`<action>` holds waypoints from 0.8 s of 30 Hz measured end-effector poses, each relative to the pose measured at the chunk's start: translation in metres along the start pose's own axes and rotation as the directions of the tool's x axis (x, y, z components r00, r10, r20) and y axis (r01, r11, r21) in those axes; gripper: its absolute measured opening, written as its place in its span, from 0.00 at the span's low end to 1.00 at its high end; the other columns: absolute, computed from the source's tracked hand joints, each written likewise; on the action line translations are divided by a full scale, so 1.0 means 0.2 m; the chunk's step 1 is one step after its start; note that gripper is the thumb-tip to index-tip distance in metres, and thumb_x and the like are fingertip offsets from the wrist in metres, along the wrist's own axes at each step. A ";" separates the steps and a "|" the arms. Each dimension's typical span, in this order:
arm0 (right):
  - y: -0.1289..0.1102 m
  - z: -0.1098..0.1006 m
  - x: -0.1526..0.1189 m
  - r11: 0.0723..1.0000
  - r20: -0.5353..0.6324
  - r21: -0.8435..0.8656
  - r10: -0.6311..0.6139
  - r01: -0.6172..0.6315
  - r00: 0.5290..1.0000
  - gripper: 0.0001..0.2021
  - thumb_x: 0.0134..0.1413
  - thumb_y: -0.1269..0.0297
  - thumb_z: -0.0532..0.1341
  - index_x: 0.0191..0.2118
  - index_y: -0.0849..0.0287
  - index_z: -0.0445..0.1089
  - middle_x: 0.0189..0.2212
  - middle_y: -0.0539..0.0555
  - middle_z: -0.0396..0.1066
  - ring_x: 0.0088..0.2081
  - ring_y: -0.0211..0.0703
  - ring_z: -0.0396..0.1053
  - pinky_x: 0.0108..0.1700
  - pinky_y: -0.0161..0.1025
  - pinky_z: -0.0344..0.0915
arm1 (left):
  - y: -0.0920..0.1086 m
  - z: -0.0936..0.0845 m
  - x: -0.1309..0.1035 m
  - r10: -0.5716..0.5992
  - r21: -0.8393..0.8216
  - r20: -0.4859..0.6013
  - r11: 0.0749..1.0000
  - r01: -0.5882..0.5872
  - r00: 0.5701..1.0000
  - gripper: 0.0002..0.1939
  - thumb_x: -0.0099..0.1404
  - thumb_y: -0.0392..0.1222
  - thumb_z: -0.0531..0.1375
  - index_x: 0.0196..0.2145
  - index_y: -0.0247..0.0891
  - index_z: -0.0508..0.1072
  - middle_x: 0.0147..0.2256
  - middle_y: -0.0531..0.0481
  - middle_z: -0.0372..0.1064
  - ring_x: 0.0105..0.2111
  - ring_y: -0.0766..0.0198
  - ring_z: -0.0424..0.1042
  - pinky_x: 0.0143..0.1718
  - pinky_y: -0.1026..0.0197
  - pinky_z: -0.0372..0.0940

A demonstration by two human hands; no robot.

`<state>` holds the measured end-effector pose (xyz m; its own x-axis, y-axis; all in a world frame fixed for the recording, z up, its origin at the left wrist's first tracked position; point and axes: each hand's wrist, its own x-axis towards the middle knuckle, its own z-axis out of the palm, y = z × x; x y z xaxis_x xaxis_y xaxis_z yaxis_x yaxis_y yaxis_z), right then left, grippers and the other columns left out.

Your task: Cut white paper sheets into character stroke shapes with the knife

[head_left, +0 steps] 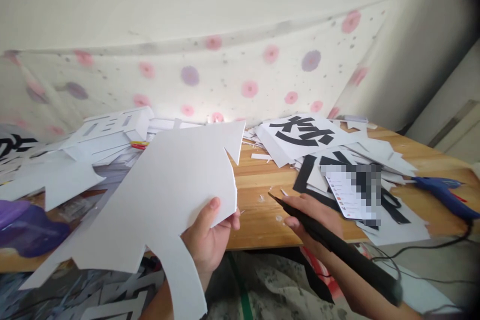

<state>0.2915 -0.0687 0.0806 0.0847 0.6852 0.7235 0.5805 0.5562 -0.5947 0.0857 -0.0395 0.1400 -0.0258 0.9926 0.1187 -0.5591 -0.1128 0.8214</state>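
Note:
My left hand (210, 245) grips a large white foam-board cutout (161, 185) by its right edge, thumb on top and fingers underneath. The cutout is irregular, with a pointed corner at the upper right and a curved strip hanging past my wrist. In my right hand (318, 215) is a long black pen-shaped tool (333, 245) with a thin brass-coloured tip. That tip points up and left, to the right of the board and apart from it. White scraps (261, 198) lie on the wooden table near the tip.
A blue glue gun (440, 192) with a black cord lies at the right. A phone (347, 195), partly blurred out, rests on black cut pieces and white sheets. One sheet (300, 135) bears a black character. White boards pile up at left (108, 130), near a purple translucent object (30, 227).

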 end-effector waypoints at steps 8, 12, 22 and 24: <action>-0.02 0.02 -0.08 0.957 0.307 0.041 0.261 -0.287 0.915 0.21 0.52 0.68 0.62 0.53 0.47 0.74 0.30 0.51 0.78 0.30 0.45 0.76 0.36 0.40 0.69 | 0.03 0.00 -0.03 -0.133 -0.010 -0.002 0.991 0.133 0.991 0.16 0.44 0.46 0.71 0.24 0.38 0.69 0.19 0.55 0.64 0.19 0.67 0.62 0.16 0.64 0.60; -0.10 0.02 -0.13 0.898 0.486 0.216 0.241 -0.383 0.840 0.21 0.51 0.72 0.62 0.50 0.48 0.76 0.30 0.49 0.79 0.31 0.43 0.76 0.39 0.38 0.71 | 0.01 -0.03 -0.03 -0.189 0.031 0.019 0.982 0.188 0.982 0.16 0.46 0.46 0.71 0.23 0.38 0.67 0.18 0.55 0.61 0.19 0.67 0.61 0.18 0.63 0.60; 0.09 -0.04 -0.23 0.369 0.705 0.612 0.145 -0.700 0.694 0.36 0.49 0.73 0.66 0.62 0.41 0.58 0.61 0.58 0.61 0.48 0.43 0.74 0.46 0.40 0.69 | -0.08 -0.07 0.03 -0.178 0.106 0.017 0.979 0.175 0.984 0.13 0.48 0.45 0.70 0.25 0.40 0.69 0.21 0.56 0.61 0.19 0.67 0.59 0.18 0.63 0.62; 0.11 -0.03 -0.22 0.144 0.739 0.655 0.083 -0.741 0.669 0.40 0.39 0.70 0.73 0.60 0.44 0.60 0.60 0.59 0.61 0.46 0.47 0.76 0.42 0.40 0.70 | -0.09 -0.09 0.04 -0.167 0.113 0.003 0.980 0.166 0.986 0.13 0.48 0.44 0.70 0.27 0.41 0.69 0.23 0.55 0.63 0.20 0.67 0.60 0.18 0.63 0.63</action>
<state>0.3049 -0.0901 0.0376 -0.4931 0.8520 0.1757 -0.5099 -0.1194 -0.8519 0.0807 -0.0281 0.1158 0.0706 0.9973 -0.0189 -0.4585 0.0493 0.8873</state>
